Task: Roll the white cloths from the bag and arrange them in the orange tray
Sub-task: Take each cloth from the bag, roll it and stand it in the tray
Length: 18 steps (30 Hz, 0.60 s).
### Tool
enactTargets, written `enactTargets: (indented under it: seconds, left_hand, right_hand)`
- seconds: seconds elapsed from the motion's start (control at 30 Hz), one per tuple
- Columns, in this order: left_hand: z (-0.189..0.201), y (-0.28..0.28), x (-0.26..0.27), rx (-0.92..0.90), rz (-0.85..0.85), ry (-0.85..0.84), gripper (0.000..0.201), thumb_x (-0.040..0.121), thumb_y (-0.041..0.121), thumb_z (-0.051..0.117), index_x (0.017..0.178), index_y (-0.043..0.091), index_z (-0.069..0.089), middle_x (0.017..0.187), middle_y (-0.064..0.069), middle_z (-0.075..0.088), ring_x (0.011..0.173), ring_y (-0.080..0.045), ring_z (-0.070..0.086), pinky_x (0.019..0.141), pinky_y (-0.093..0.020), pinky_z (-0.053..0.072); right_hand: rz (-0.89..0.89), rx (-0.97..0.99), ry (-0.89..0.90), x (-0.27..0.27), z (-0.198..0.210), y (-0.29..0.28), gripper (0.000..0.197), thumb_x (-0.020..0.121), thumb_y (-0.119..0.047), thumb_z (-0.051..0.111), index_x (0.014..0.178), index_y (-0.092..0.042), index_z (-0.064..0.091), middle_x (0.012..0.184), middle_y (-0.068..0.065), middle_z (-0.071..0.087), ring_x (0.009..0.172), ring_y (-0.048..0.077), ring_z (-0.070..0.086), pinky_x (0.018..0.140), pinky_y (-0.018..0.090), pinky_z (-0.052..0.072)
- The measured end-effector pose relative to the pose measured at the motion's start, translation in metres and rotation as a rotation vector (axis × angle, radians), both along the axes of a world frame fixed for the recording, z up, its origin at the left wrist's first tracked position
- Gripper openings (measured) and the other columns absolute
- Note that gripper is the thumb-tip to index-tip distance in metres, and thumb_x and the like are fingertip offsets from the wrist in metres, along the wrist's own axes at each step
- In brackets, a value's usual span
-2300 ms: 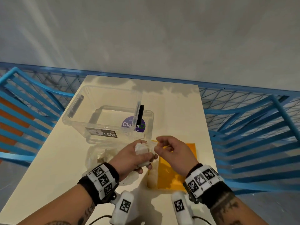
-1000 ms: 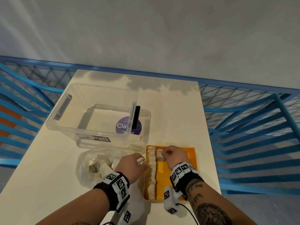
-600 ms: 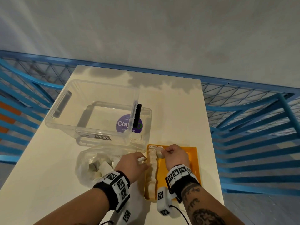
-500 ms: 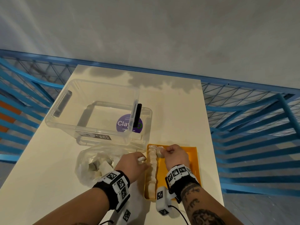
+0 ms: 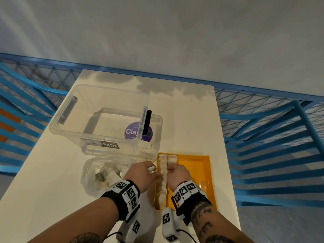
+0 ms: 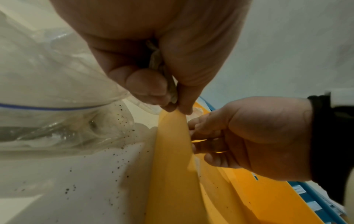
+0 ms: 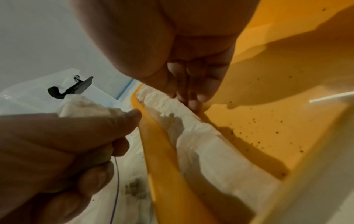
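Note:
The orange tray [image 5: 194,171] lies at the table's near right. A row of rolled white cloths [image 5: 163,179] runs along its left wall, and one more roll [image 5: 172,158] lies beside the row's far end. My right hand [image 5: 171,170] is inside the tray with its fingertips [image 7: 193,104] down against the row's right side, holding nothing. Just left of the tray wall [image 6: 172,151], my left hand [image 5: 148,170] pinches a white cloth [image 7: 82,107] between thumb and fingers. The clear plastic bag [image 5: 103,172] with more cloths lies under and left of that hand.
A clear plastic box [image 5: 98,116] with a black latch [image 5: 148,121] stands on its lid behind the bag and tray. Blue metal railings [image 5: 271,137] flank the cream table [image 5: 43,190] on both sides. The table's right edge is close to the tray.
My right hand has let go of the roll at the tray's far end and drawn back toward me along the row. The left hand stays beside the tray with its cloth.

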<state>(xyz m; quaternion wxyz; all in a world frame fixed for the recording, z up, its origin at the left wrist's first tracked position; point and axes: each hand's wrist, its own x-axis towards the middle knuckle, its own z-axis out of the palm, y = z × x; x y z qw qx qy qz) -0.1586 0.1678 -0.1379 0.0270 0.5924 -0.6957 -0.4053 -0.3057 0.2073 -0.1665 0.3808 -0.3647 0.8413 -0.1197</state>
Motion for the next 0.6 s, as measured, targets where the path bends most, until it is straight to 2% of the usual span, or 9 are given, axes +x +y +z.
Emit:
enactTargets:
  seconds: [0.1,0.17,0.23,0.3,0.37,0.43,0.53,0.6]
  left_hand:
    - [0.003,0.001,-0.001,0.02,-0.012,-0.002,0.019,0.084,0.042,0.07,0.093,0.026,0.067,0.086,0.008,0.063,0.081,-0.013,0.056,0.074,-0.024,0.044]
    - [0.007,0.002,0.0,0.064,0.028,0.047,0.019,0.084,0.038,0.068,0.091,0.021,0.065,0.086,0.002,0.067,0.072,-0.019,0.063,0.064,-0.03,0.054]
    - [0.014,0.003,0.001,0.124,0.125,0.169,0.017,0.083,0.029,0.064,0.095,0.017,0.065,0.083,-0.01,0.07,0.062,-0.024,0.067,0.052,-0.031,0.057]
    - [0.023,0.004,0.003,0.218,0.226,0.345,0.02,0.081,0.018,0.062,0.101,0.016,0.063,0.085,-0.02,0.071,0.058,-0.023,0.065,0.052,-0.032,0.054]
    - [0.033,0.006,0.005,0.349,0.265,0.509,0.035,0.076,0.012,0.063,0.111,0.017,0.06,0.091,-0.021,0.072,0.064,-0.024,0.065,0.055,-0.032,0.053]
    - [0.044,0.009,0.005,0.445,0.23,0.619,0.051,0.067,0.012,0.064,0.117,0.02,0.056,0.097,-0.017,0.073,0.071,-0.024,0.066,0.056,-0.032,0.05]
    - [0.057,0.014,-0.001,0.517,0.151,0.715,0.06,0.065,0.006,0.06,0.122,0.02,0.05,0.095,-0.015,0.07,0.075,-0.023,0.067,0.054,-0.031,0.048]
    - [0.063,0.017,-0.006,0.548,0.112,0.747,0.066,0.065,0.0,0.058,0.126,0.02,0.045,0.094,-0.015,0.066,0.076,-0.026,0.067,0.054,-0.032,0.049]
  right_hand:
    - [-0.032,-0.01,-0.024,0.002,0.0,0.002,0.035,0.093,-0.014,0.047,0.12,-0.023,0.068,0.126,0.0,0.066,0.115,0.022,0.061,0.095,0.029,0.05]
    - [-0.047,-0.016,-0.058,-0.001,0.002,0.006,0.035,0.093,-0.017,0.047,0.121,-0.024,0.067,0.126,0.001,0.066,0.114,0.024,0.062,0.094,0.03,0.051]
    - [-0.077,-0.029,-0.092,-0.008,0.006,0.009,0.035,0.096,-0.019,0.046,0.126,-0.023,0.063,0.128,0.001,0.064,0.114,0.026,0.061,0.091,0.03,0.051]
    - [-0.107,-0.079,-0.121,-0.015,0.014,0.013,0.031,0.098,-0.022,0.047,0.125,-0.024,0.062,0.127,0.0,0.065,0.112,0.024,0.062,0.086,0.029,0.05]
    - [-0.101,-0.18,-0.172,-0.02,0.027,0.018,0.021,0.097,-0.026,0.052,0.114,-0.028,0.064,0.117,-0.003,0.067,0.107,0.02,0.062,0.086,0.027,0.048]
    - [-0.065,-0.295,-0.276,-0.02,0.045,0.022,0.01,0.094,-0.028,0.06,0.101,-0.033,0.065,0.104,-0.009,0.067,0.099,0.013,0.063,0.085,0.023,0.048]
    - [0.044,-0.4,-0.443,-0.017,0.071,0.028,0.01,0.089,-0.028,0.067,0.098,-0.033,0.067,0.096,-0.012,0.07,0.089,0.002,0.064,0.084,0.02,0.052]
    - [0.126,-0.446,-0.42,-0.015,0.084,0.031,0.004,0.088,-0.03,0.069,0.09,-0.033,0.07,0.091,-0.007,0.073,0.085,0.003,0.065,0.082,0.023,0.054]
